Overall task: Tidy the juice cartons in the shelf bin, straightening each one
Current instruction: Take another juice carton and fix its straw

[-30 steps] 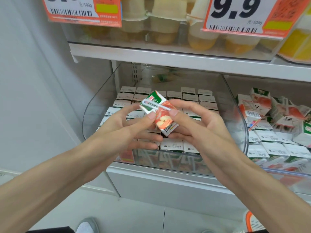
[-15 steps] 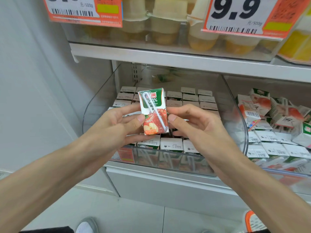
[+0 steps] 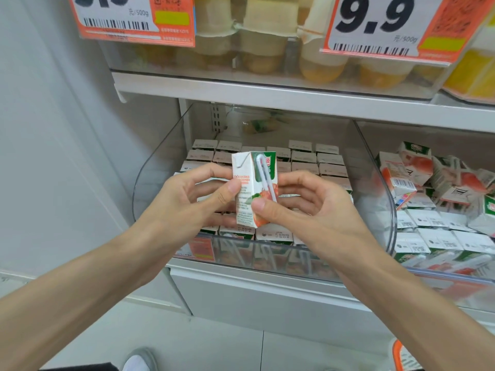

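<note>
1. Clear plastic, head view (the only view). The shelf bin (image 3: 160,170) sits on the lower shelf. Inside it the rowed cartons (image 3: 305,158) stand top-up in straight lines, from the back wall to the front lip.
2. One juice carton (image 3: 253,191) is out of the rows. It is held in the air above the front of the bin, close to upright. Its straw (image 3: 263,175) faces the camera and a printed side panel is turned to the left.
3. The left grip (image 3: 187,202) holds the carton: the thumb presses the printed side panel and the fingers curl behind it.
4. The right grip (image 3: 308,207) also holds it. The thumb is on the lower front face by the fruit picture and the fingers wrap behind the right edge.
5. Judgement: the step in hand is orienting this one carton between both grips before it is seated. The rest of this bin looks nearly done.
6. Next move, as I read it: lower the carton top-up into a free slot and square it with its neighbours. Any slot is hidden behind the hands, so I cannot tell which row. Keep the straw face matched to the front row.
7. The neighbouring bin (image 3: 385,199) on the right holds jumbled cartons (image 3: 428,180), tipped at all angles.
</note>
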A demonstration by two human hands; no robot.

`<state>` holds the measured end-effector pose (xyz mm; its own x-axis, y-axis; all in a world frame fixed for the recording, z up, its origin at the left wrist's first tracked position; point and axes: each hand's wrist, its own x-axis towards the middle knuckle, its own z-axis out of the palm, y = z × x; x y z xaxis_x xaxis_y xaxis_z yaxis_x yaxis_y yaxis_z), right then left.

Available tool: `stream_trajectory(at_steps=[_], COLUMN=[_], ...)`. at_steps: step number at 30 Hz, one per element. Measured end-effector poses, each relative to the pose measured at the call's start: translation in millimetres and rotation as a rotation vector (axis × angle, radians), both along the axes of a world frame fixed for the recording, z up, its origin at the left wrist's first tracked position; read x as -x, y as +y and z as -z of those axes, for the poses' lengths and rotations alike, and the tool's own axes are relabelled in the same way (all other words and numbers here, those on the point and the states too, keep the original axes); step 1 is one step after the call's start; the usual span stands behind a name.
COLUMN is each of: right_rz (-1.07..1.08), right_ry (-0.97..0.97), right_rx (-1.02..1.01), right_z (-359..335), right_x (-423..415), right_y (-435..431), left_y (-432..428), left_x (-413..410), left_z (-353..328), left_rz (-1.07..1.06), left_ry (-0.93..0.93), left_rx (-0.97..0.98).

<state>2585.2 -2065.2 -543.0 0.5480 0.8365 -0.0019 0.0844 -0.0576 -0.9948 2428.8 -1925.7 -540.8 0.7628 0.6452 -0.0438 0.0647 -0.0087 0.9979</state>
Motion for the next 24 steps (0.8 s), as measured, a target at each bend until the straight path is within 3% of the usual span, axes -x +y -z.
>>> stream_trajectory(at_steps=[10, 14, 24], right_rz=[-0.087, -0.053, 0.042], right_ry=[-0.021, -0.129, 0.011], right_rx=[-0.043, 0.002, -0.080], right_z=[-6.1, -2.4, 0.0], right_x=[1.2, 0.7, 2.5], right_y=[-3.3, -0.7, -1.9], left_y=[-3.7, -7.0, -5.9], left_x=[-2.7, -3.0, -2.1], left_z=[-4.8, -6.9, -3.2], left_rz=[0.208, 0.127, 0.016], left_ry=[0.019, 0.003, -0.004], left_rx=[0.041, 0.084, 0.149])
